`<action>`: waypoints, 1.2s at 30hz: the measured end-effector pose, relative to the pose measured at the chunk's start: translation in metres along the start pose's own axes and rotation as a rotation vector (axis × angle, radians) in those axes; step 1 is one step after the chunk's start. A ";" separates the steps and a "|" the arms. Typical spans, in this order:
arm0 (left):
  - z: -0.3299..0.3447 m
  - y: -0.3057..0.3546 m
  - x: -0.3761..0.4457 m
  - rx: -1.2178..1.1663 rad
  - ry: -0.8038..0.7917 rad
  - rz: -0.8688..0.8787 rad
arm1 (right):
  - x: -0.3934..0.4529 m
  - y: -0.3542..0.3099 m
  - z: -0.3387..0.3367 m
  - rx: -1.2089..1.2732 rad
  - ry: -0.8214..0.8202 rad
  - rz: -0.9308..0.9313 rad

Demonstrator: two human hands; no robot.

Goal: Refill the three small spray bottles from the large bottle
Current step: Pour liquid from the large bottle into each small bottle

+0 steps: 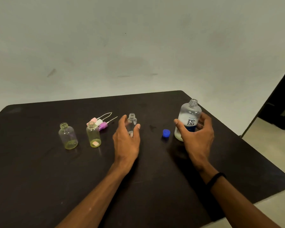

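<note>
Three small uncapped bottles stand on the dark table (39, 178): a yellowish one at the left (68, 136), a second yellowish one (93, 134) and a clear one (131, 123) in the middle. My left hand (127, 139) is open around the clear bottle, fingers apart, just short of gripping it. The large uncapped bottle (188, 118) with a "re nu" label stands at the right. My right hand (196, 132) curls around it with fingers spread, close to its sides; contact is unclear. Its blue cap (166, 133) lies on the table between my hands.
Three spray heads with thin tubes, pink, white and purple (99, 122), lie behind the second yellowish bottle. The table's right edge runs close to the large bottle, with pale floor (270, 145) beyond. A plain wall (138, 46) stands behind the table.
</note>
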State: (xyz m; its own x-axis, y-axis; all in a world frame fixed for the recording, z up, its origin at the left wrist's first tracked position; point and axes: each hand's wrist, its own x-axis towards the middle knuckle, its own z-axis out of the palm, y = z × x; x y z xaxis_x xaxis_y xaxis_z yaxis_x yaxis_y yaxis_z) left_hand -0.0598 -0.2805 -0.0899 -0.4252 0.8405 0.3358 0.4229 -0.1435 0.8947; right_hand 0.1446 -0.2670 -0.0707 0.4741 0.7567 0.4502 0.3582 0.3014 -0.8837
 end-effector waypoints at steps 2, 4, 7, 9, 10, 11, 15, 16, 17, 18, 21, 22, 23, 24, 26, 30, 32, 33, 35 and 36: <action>0.000 -0.001 0.003 -0.016 -0.003 0.026 | 0.002 0.002 0.002 0.001 0.015 -0.010; 0.001 -0.001 0.007 -0.048 -0.014 0.044 | 0.004 0.003 0.005 -0.016 0.019 -0.041; 0.004 0.001 0.009 -0.091 -0.078 0.066 | 0.010 0.002 0.009 -0.057 0.009 -0.111; 0.006 -0.003 0.009 -0.079 -0.104 0.104 | 0.015 0.002 0.011 -0.070 -0.011 -0.157; 0.005 -0.004 0.008 -0.064 -0.114 0.118 | 0.017 0.002 0.011 -0.078 -0.027 -0.184; 0.005 -0.005 0.008 -0.057 -0.120 0.125 | 0.019 0.003 0.013 -0.092 -0.045 -0.212; 0.003 -0.002 0.006 -0.183 -0.120 0.090 | 0.027 0.006 0.019 -0.136 -0.128 -0.310; 0.003 -0.002 0.007 -0.200 -0.111 0.078 | 0.028 0.007 0.021 -0.141 -0.143 -0.328; 0.003 -0.002 0.007 -0.208 -0.104 0.069 | 0.029 0.008 0.022 -0.145 -0.155 -0.344; 0.002 -0.002 0.007 -0.212 -0.102 0.062 | 0.030 0.009 0.023 -0.147 -0.165 -0.361; 0.002 -0.002 0.008 -0.211 -0.127 0.069 | 0.031 0.012 0.025 -0.167 -0.190 -0.404; 0.003 -0.002 0.008 -0.211 -0.135 0.079 | 0.031 0.014 0.025 -0.180 -0.197 -0.417; 0.003 -0.003 0.008 -0.209 -0.139 0.089 | 0.031 0.015 0.025 -0.194 -0.202 -0.430; 0.004 -0.004 0.008 -0.208 -0.143 0.099 | 0.031 0.017 0.024 -0.210 -0.208 -0.440; 0.005 -0.006 0.008 -0.206 -0.155 0.114 | 0.032 0.020 0.024 -0.245 -0.232 -0.463; 0.005 -0.006 0.008 -0.209 -0.180 0.133 | 0.032 0.023 0.025 -0.283 -0.276 -0.533; 0.005 -0.006 0.008 -0.225 -0.187 0.133 | 0.032 0.025 0.025 -0.293 -0.283 -0.560; 0.005 -0.006 0.008 -0.227 -0.190 0.134 | 0.033 0.025 0.026 -0.298 -0.288 -0.571; 0.006 -0.006 0.009 -0.226 -0.197 0.133 | 0.033 0.025 0.026 -0.305 -0.299 -0.588; 0.006 -0.007 0.009 -0.226 -0.202 0.130 | 0.033 0.026 0.026 -0.309 -0.306 -0.595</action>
State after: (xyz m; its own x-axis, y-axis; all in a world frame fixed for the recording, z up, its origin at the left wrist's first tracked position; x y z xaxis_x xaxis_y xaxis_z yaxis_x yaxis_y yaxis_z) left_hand -0.0617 -0.2690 -0.0948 -0.2023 0.8910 0.4064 0.2658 -0.3495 0.8984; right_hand 0.1485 -0.2192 -0.0825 -0.1009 0.6576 0.7466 0.7164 0.5688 -0.4041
